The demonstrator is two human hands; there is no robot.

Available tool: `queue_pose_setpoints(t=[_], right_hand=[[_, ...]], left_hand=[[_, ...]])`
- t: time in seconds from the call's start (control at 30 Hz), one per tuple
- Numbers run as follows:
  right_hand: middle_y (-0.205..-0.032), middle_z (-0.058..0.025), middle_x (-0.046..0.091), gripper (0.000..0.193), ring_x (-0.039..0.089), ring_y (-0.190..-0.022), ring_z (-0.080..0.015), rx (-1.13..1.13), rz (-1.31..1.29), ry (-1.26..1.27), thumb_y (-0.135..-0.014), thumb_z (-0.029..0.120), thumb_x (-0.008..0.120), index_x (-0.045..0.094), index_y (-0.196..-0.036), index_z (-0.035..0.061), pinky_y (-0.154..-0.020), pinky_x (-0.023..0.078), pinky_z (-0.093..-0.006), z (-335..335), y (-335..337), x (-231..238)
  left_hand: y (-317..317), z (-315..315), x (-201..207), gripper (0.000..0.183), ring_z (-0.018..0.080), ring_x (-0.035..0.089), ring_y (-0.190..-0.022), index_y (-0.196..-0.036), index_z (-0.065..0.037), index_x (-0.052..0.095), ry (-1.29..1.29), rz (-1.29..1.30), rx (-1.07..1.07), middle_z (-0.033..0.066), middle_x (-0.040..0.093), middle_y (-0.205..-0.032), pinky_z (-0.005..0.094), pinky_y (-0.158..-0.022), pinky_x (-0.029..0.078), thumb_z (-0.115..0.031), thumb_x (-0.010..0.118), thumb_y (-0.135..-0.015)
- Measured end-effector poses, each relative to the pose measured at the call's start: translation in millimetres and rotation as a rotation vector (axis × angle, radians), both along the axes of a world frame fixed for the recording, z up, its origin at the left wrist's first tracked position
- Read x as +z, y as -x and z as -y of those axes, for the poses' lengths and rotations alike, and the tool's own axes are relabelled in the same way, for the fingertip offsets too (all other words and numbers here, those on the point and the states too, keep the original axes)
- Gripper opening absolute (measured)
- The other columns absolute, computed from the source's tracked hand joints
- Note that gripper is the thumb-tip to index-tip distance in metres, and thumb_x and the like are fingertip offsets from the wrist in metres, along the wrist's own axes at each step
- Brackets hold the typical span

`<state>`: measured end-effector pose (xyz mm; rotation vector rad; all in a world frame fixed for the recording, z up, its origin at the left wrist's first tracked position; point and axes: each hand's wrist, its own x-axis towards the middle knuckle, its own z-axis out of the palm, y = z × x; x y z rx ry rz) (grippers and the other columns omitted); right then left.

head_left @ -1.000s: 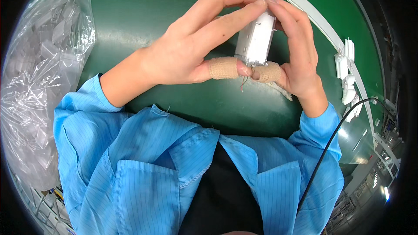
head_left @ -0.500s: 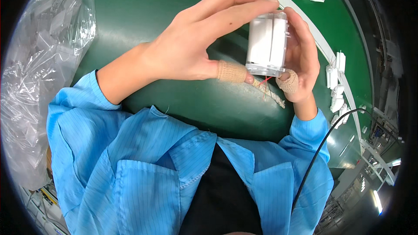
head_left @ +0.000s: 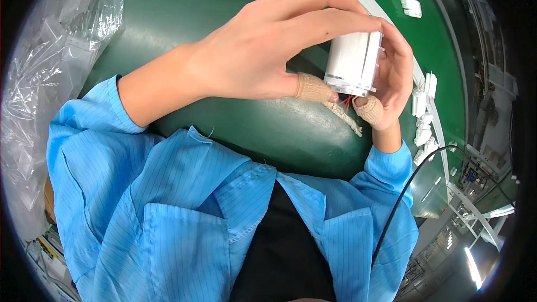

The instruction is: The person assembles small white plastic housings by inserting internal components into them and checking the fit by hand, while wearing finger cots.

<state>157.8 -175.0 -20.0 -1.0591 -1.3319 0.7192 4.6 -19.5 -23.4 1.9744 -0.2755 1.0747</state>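
Between my two hands is a small white casing point(head_left: 352, 60) with a clear plastic rim and thin red wires coming from its lower end. My left hand point(head_left: 268, 45) reaches over it from the left, its fingers along the far end and its wrapped thumb at the near lower corner. Around the right side, my right hand point(head_left: 396, 72) grips the casing, its wrapped thumb beside the wires. Both thumbs wear beige cloth wraps. A pale frayed cord point(head_left: 345, 118) lies on the green table point(head_left: 268, 128) below the casing.
A large clear plastic bag point(head_left: 67, 50) full of pale parts stands at the left. Several white casings point(head_left: 423, 117) sit along the pale curved rail at the right, with another white piece point(head_left: 411, 6) farther back. A black cable point(head_left: 411, 190) hangs past my right sleeve.
Both hands and the casing have shifted slightly to the right in the view. My left fingers now reach farther over the casing's far end, covering more of it.
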Motion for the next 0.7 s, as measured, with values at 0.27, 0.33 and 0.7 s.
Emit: queue_pose_setpoints(t=[0.27,0.33,0.7], right_hand=[[-0.132,-0.0185,0.041,0.112,0.047,-0.123,-0.0289,0.009,0.053,-0.027,-0.042,0.015,0.096,0.032,-0.133,-0.004,-0.1,0.047,-0.0436,-1,-6,-4],[-0.129,-0.017,0.043,0.112,0.048,-0.122,-0.0283,-0.022,0.017,0.018,-0.042,0.015,0.096,0.033,-0.133,-0.0035,-0.099,0.047,-0.0434,1,-5,-2],[-0.135,-0.0195,0.039,0.098,0.046,-0.123,-0.0292,-0.102,-0.404,-0.015,-0.059,0.015,0.089,0.03,-0.136,-0.0011,-0.097,0.048,-0.0412,-7,15,-6]], left_hand=[[3,3,6,0.057,0.0237,0.059,-0.094,-0.112,-0.011,0.064,0.03,-0.086,-0.064,0.0054,0.058,-0.103,0.0324,-0.078,0.052,-0.007,0.081,-0.058],[4,1,6,0.052,0.0234,0.061,-0.092,-0.109,-0.01,0.066,0.035,-0.089,-0.062,0.0056,0.059,-0.103,0.0315,-0.076,0.053,-0.006,0.081,-0.059],[12,-3,23,0.071,0.0259,0.049,-0.117,-0.13,0.003,0.046,0.468,-0.198,-0.256,0.018,0.047,-0.125,0.0345,-0.097,0.042,-0.013,0.08,-0.07]])
